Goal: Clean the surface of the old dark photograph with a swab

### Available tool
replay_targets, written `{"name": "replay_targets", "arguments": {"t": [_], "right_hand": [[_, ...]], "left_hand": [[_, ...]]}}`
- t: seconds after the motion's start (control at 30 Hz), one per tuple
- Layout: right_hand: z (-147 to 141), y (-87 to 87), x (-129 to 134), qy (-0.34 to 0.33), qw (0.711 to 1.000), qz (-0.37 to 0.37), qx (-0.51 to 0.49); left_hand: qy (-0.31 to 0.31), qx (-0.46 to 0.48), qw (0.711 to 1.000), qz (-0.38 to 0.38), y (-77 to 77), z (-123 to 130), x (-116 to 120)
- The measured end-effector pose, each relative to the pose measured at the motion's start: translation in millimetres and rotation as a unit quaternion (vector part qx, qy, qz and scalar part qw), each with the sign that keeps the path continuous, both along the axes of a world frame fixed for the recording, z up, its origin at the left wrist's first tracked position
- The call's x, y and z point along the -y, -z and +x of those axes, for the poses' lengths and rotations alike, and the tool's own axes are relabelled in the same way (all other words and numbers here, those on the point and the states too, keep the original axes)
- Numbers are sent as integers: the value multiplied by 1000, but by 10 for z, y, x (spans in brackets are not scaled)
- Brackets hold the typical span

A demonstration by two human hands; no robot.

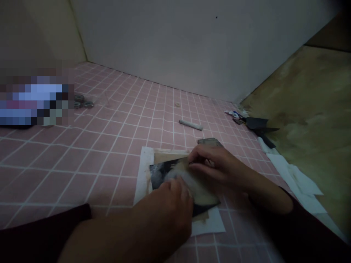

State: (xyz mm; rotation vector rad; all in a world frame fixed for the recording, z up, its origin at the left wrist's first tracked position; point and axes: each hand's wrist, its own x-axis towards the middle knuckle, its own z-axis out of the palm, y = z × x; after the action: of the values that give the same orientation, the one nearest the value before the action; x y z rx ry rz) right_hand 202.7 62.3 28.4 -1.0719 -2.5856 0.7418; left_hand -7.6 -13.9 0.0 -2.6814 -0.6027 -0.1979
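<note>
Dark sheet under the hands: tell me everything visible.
The dark sheet looks thin and flat, its black-and-grey mottled face crossed by a pale, fuzzy-looking tan layer. It lies skewed on a tan sheet over white paper. The right hand touches its upper edge; the left hand covers its middle.

Dark sheet (157, 175) — partly hidden

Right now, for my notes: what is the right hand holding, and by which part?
The right hand seems to pinch a dark sheet by its upper edge.
</note>
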Motion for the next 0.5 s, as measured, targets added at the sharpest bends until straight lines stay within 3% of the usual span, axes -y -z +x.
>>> {"name": "replay_targets", "arguments": {"t": [0.13, 0.4, 0.5], "right_hand": [[29, -28, -4, -11, 1000, 5, 12], [-206, 111, 165, -39, 999, -3, -2], [-130, 82, 126, -45, 999, -4, 13]], "left_hand": [[-16, 0, 999, 34, -30, -20, 79], [-8, -33, 999, 31, -6, 6, 76], [-9, -37, 999, 28, -40, 1, 72]]}}
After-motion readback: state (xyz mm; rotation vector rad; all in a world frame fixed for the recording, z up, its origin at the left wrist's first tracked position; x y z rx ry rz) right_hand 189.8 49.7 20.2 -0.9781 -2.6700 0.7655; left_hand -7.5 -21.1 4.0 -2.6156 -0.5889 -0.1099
